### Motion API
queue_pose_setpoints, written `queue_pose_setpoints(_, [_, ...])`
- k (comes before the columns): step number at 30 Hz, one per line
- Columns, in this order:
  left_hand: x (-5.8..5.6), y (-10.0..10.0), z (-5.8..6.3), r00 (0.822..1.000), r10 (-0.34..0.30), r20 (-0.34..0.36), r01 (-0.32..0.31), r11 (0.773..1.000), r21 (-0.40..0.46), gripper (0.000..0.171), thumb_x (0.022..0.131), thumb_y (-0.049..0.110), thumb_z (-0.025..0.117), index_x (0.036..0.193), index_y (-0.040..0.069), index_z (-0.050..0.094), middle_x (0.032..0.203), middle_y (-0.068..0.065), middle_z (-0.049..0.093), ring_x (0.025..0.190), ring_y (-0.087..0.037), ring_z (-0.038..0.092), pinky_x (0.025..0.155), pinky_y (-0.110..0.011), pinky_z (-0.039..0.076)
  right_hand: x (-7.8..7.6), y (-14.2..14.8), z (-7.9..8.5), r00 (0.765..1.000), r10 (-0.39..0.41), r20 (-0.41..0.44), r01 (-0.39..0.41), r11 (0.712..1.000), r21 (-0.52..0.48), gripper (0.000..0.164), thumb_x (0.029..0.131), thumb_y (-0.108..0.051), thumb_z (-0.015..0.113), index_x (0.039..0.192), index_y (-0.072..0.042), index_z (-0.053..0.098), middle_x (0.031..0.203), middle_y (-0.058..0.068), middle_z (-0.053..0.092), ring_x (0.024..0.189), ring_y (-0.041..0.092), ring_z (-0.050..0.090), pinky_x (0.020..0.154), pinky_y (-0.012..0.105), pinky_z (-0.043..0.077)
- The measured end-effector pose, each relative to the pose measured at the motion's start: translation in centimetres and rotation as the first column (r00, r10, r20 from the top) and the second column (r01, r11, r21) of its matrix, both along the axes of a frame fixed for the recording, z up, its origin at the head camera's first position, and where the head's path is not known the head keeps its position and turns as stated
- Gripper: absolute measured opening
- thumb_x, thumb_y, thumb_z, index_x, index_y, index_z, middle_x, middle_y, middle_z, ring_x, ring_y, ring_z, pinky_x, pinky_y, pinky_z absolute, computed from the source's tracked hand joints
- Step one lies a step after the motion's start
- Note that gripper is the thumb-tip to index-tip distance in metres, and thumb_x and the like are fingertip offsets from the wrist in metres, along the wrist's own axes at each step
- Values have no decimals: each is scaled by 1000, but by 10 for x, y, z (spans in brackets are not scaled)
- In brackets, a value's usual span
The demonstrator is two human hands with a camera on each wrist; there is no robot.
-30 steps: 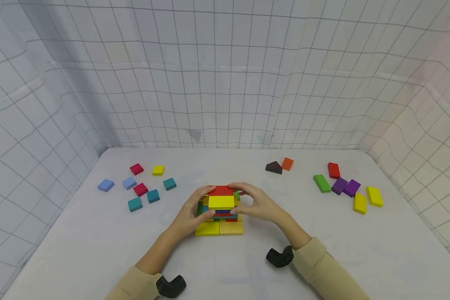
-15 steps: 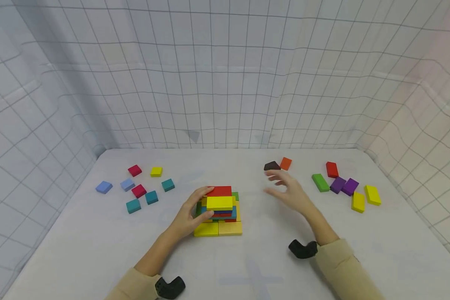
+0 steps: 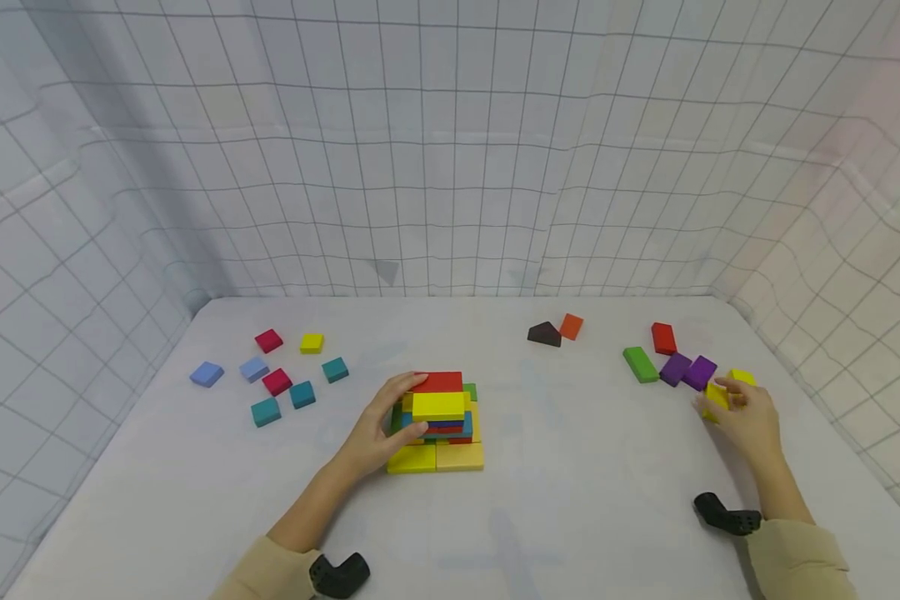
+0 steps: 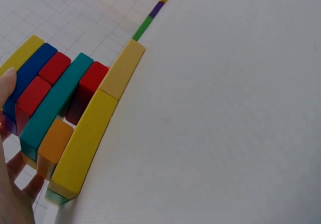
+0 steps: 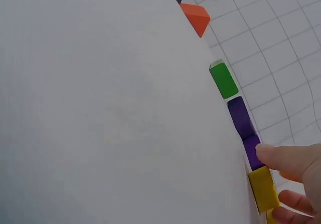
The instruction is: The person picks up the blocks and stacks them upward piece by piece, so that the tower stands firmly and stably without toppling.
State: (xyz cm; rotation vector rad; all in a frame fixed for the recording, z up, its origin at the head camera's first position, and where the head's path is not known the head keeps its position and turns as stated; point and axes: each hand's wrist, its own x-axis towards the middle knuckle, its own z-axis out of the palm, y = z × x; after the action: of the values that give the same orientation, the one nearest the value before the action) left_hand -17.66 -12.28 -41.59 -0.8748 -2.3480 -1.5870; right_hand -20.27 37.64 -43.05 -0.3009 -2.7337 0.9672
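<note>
Teal blocks (image 3: 266, 411) are lying left of the block stack (image 3: 438, 406), well apart. Left hand (image 3: 373, 431) is gripping the stack's left side, thumb on the near face, fingers curling round behind; probably steadying it. Stack is standing mid-surface (image 3: 570, 500). Right of it and further back, a dark block (image 3: 544, 335) and an orange block (image 3: 572, 326) are lying just beside each other, gridded sheet (image 3: 457, 167) hanging behind. Directly right of stack, the surface is offering wide open room. Far right of stack, right hand (image 3: 748, 419) is bracketing a yellow block (image 5: 263, 189), can't tell if pinching. Step is looking like a pickup; next move is probably calling for a firm pinch without nudging the purple blocks (image 3: 700, 372) beside it, staying off the surface's right edge nearby.
</note>
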Motion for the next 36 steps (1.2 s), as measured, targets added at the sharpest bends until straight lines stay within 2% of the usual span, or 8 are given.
queue_pose_setpoints(8, [0, -1, 0, 1000, 7, 0, -7, 1000, -11, 55, 81, -5, 61, 132, -2, 40, 137, -23, 35, 125, -37, 31, 101, -61, 24, 13, 9, -2, 995, 15, 97, -16, 1000, 11, 57, 87, -32, 60, 123, 10, 44, 112, 35, 43, 98, 45, 46, 78, 51, 45])
queue_pose_setpoints(16, [0, -2, 0, 1000, -1, -25, 1, 1000, -4, 56, 80, -5, 62, 131, -3, 40, 136, -23, 37, 123, -36, 33, 101, -61, 25, 21, 10, 7, 994, 35, 105, -39, 998, 41, 48, 87, -23, 61, 120, 9, 50, 112, 34, 51, 97, 42, 50, 62, 17, 43])
queue_pose_setpoints(18, [0, -2, -1, 999, -6, -33, 6, 1000, -3, 56, 79, -6, 62, 131, -3, 40, 136, -23, 37, 123, -36, 33, 101, -61, 26, 19, 5, 12, 994, 58, 88, -63, 996, 57, 45, 86, -20, 62, 118, 10, 52, 111, 33, 53, 94, 42, 50, 60, 16, 42])
queue_pose_setpoints(22, [0, -2, -1, 999, -10, -33, 10, 1000, -3, 56, 79, -5, 62, 131, -3, 40, 136, -22, 37, 123, -35, 33, 101, -60, 26, 13, -23, 31, 990, 143, 21, -144, 988, 62, 39, 85, -12, 63, 116, 10, 54, 109, 31, 55, 91, 39, 52, 58, 10, 41])
queue_pose_setpoints(25, [0, -2, -1, 1000, -8, -29, 8, 1000, -6, 57, 80, -5, 62, 132, -3, 40, 136, -23, 37, 124, -35, 33, 101, -61, 25, 4, -58, 46, 969, 245, -35, -244, 969, 26, 38, 85, -11, 64, 118, 5, 56, 109, 27, 56, 92, 35, 53, 63, 5, 42])
queue_pose_setpoints(28, [0, -2, 0, 1000, -6, -31, 6, 1000, -7, 58, 79, -6, 61, 132, -4, 39, 136, -23, 37, 124, -35, 33, 101, -60, 25, -7, -97, 56, 908, 403, -112, -404, 915, 19, 36, 83, -10, 67, 116, 0, 59, 110, 19, 59, 93, 28, 55, 72, 12, 48])
queue_pose_setpoints(32, [0, -1, 1, 1000, 2, -24, -2, 1000, -9, 59, 79, -6, 61, 133, -4, 37, 136, -21, 38, 121, -31, 36, 101, -59, 27, -16, -153, 60, 752, 630, -194, -638, 769, 26, 35, 79, -6, 70, 112, -4, 62, 110, 9, 62, 95, 20, 57, 80, 30, 52])
queue_pose_setpoints(36, [1, -1, 1, 1000, 4, 7, -4, 1000, -11, 60, 81, -5, 61, 135, -2, 35, 136, -20, 38, 117, -31, 38, 100, -58, 29, -19, -204, 64, 616, 757, -218, -776, 631, 1, 34, 78, -8, 71, 111, -7, 64, 109, 4, 63, 96, 17, 57, 82, 34, 51])
